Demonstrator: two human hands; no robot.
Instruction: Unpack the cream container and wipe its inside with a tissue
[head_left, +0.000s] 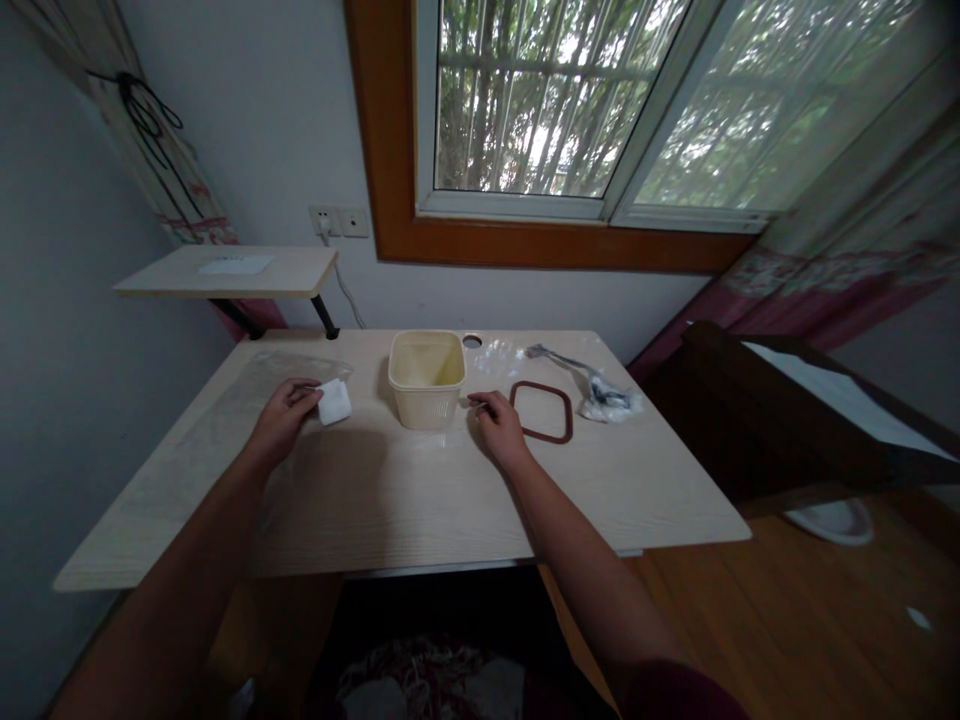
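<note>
My left hand [291,412] pinches a small white folded piece [334,401], which looks like paper or cloth, over the left part of the table. A cream plastic bin [427,395] stands upright between my hands. Just right of the bin, my right hand [495,418] has its fingertips drawn together near the tabletop; something small may be between them, too small to name. Beside that hand lies a reddish-brown rounded-square ring [568,415], flat on the table. A clear plastic bag [225,440] is spread under and around my left hand.
Farther right lies a grey cable-like item [559,358] with a clear plastic bag [609,398] holding something dark. Bubble wrap [499,357] sits behind the ring, near a round table hole [472,342]. A raised shelf [232,272] stands at the back left of the table [465,510].
</note>
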